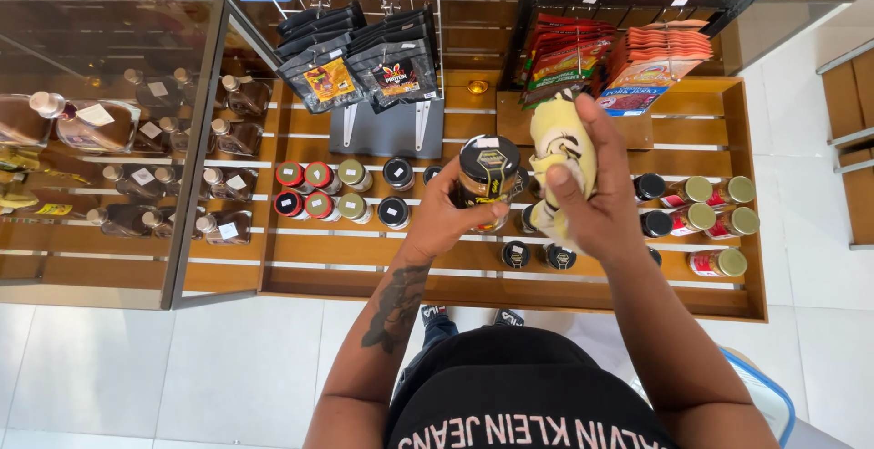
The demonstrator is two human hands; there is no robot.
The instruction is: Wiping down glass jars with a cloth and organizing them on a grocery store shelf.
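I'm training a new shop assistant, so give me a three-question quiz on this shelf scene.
1. True or false: the left hand holds a black-lidded jar.
2. What does the right hand grip: A) a yellow cloth, B) a bottle, C) a red packet?
3. On what do the other jars stand?

Key: 1. True. 2. A, the yellow cloth. 3. The wooden shelf.

Glossy glass jar (487, 176), soft yellow cloth (564, 144), smooth varnished wooden shelf (364, 249)
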